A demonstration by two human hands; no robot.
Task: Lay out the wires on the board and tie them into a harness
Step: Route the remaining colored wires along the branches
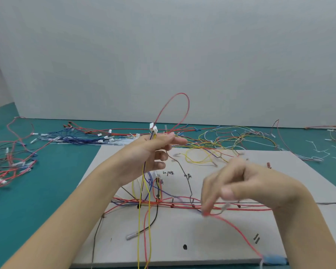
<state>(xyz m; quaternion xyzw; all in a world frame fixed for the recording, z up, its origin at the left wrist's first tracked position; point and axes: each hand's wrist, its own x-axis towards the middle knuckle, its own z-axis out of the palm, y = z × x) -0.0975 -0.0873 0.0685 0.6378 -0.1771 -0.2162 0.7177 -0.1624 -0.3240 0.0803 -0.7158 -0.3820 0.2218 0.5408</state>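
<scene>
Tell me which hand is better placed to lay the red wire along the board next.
The right hand, probably. Its fingertips already pinch the red wire just above the board, while the left hand is raised, holding the wires under the white connector.

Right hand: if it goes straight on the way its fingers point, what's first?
Probably the red wire bundle on the grey board: the blurred right hand points down-left at it, already pinching one red wire. Depth unclear.

Bare forearms — no sleeves, gloves.
</scene>
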